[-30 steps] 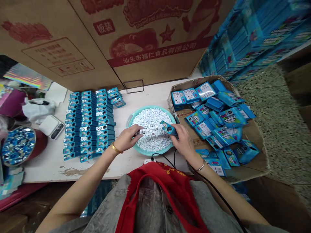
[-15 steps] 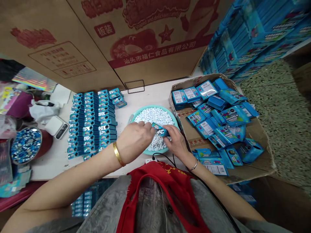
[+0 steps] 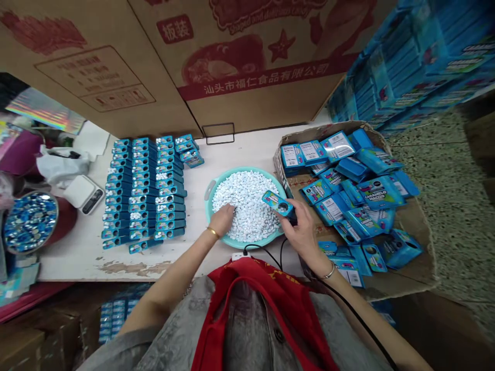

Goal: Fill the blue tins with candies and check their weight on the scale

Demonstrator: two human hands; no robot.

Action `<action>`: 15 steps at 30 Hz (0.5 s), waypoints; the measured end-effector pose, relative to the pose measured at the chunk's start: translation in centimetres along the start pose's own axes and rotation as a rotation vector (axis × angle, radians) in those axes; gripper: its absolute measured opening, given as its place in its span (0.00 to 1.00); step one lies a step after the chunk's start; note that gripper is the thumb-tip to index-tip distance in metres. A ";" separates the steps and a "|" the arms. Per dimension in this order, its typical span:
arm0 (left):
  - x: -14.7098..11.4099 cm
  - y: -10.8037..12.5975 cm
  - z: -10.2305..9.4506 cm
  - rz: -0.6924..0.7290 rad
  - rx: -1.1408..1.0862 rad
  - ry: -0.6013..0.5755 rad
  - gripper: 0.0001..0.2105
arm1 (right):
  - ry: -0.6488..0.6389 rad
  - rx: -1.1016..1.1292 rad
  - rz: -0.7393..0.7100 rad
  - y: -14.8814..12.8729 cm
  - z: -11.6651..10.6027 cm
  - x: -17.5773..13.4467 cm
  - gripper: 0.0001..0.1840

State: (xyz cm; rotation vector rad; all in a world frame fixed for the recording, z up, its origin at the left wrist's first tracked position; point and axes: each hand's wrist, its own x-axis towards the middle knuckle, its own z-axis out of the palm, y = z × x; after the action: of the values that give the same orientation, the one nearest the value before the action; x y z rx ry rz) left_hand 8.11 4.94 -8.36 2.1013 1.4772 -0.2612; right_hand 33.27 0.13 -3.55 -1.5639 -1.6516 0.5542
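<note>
A blue candy box (image 3: 273,200) with a round dark hole in its end is gripped in my right hand (image 3: 303,229), over the right side of the bowl. My left hand (image 3: 222,220) is at the left part of the bowl, its fingers curled down against the white candies (image 3: 247,193). Whatever those fingers hold is hidden. The candies fill a round mint-green bowl (image 3: 209,208) with side handles. To the left, filled and unfilled-looking blue boxes (image 3: 141,190) stand in several packed columns, some with white candies showing in their holes.
An open cardboard tray (image 3: 419,226) of loose blue boxes lies to the right. Big printed cartons (image 3: 263,111) stand behind. At left are a small white scale (image 3: 83,193) and a container of wrapped candies (image 3: 33,221). A black cable (image 3: 266,251) runs before the bowl.
My left hand has left the box and moved left and down to the candies. My right hand has shifted slightly right, still holding the box. The view has shifted a little.
</note>
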 end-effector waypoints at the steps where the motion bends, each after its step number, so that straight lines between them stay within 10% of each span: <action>1: 0.8 0.5 0.9 0.017 -0.027 0.014 0.12 | 0.003 -0.004 0.011 -0.1 0.0 0.0 0.18; 7: 1.5 -0.1 1.8 0.096 -0.153 0.041 0.13 | 0.008 0.018 0.063 -0.4 0.2 0.0 0.18; 15: -3.1 -0.9 -4.0 0.264 -0.216 0.107 0.12 | -0.018 -0.029 0.039 0.5 0.4 0.0 0.19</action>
State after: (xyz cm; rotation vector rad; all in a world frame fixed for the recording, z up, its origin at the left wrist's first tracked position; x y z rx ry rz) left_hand 5.49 4.84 -3.99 2.1281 1.2074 0.1075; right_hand 33.31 0.27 -4.17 -1.6190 -1.6520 0.5685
